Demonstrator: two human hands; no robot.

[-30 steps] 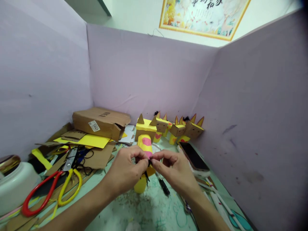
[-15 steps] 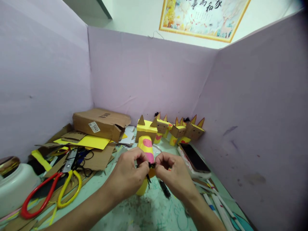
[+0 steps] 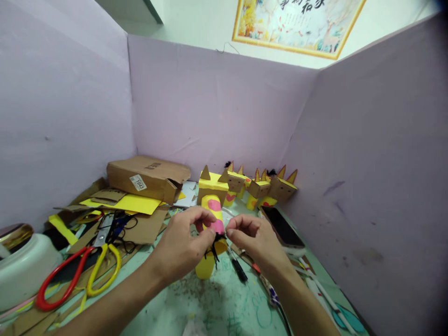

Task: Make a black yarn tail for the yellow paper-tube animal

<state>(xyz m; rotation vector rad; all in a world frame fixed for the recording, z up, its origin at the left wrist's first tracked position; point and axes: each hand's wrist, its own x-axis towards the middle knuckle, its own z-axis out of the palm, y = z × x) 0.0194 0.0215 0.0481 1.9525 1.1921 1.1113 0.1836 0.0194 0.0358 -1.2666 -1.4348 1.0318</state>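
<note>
Hands barely shifted; left hand (image 3: 184,242) and right hand (image 3: 254,240) both pinching black yarn tuft (image 3: 217,241) beside yellow tube figure (image 3: 211,219).

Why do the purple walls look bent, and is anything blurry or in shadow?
Head view: the wide lens bows the purple walls outward and darkens the far right corner. Lighting is soft and even, with no glare. The left hand, right hand and black yarn between them are slightly soft; the scissors look sharper.
</note>
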